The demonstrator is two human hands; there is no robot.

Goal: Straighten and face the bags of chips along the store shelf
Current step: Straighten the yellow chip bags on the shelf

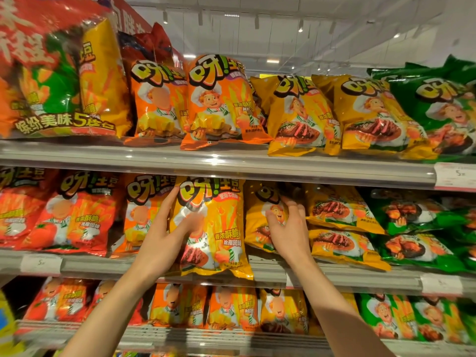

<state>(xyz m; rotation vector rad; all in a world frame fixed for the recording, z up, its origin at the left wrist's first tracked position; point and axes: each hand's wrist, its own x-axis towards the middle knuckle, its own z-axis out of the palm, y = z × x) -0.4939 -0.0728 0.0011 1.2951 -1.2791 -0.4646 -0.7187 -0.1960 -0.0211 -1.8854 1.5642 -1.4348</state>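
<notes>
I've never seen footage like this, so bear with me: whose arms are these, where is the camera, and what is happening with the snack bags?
This is one picture from a camera worn on a person's head, looking at store shelves. There is no machine, only two bare hands. The left hand holds the upright yellow chip bag at the middle shelf's front edge. The right hand rests on a tilted yellow bag beside it. Further right, flat yellow bags lie stacked, then green bags. Orange and red bags fill the left.
</notes>
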